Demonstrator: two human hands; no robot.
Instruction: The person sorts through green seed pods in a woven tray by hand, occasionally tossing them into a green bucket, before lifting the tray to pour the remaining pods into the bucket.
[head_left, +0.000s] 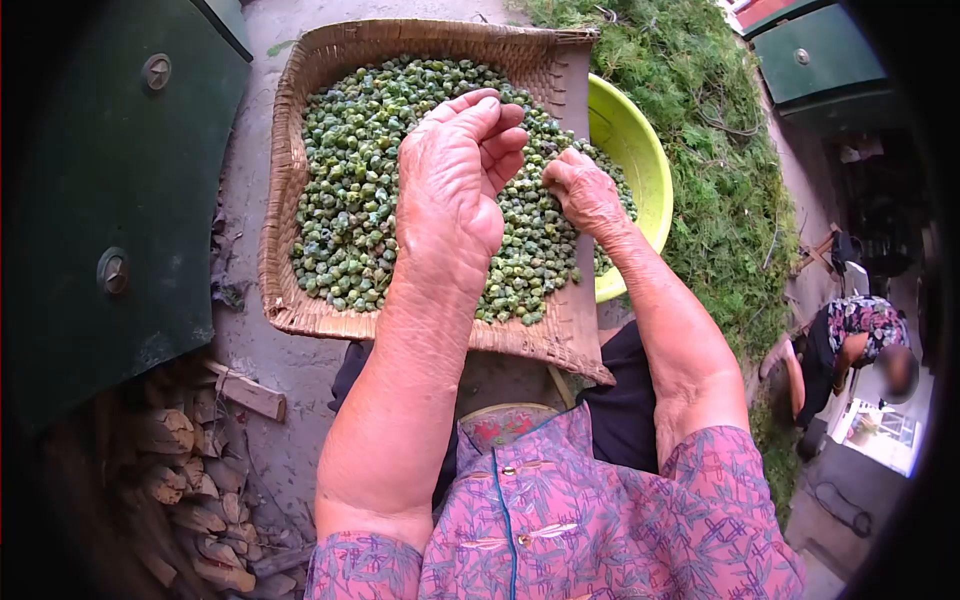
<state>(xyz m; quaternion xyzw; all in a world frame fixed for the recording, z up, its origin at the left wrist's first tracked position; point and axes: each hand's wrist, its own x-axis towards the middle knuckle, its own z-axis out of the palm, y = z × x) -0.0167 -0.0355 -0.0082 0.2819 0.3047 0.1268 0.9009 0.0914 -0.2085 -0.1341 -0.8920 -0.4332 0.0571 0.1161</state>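
A woven wicker winnowing basket [283, 140] is tilted across my knees, with a broad layer of small round green cones or pods [350, 200] in it. Above the middle of the pile hovers my left hand [462, 150], its palm turned right and its fingers curled in near the thumb. Whatever it may hold is hidden. Close to the basket's right edge, my right hand [588, 195] has its fingertips pinched together low over the cones; what sits between them does not show. Under that edge stands a yellow-green plastic basin [655, 175] with more cones inside.
Cut green branches [690, 130] lie heaped along the right. Split firewood [205, 500] is stacked at lower left below a dark green cabinet [130, 200]. Another person [860, 335] bends down at the far right, near a second green cabinet [815, 55].
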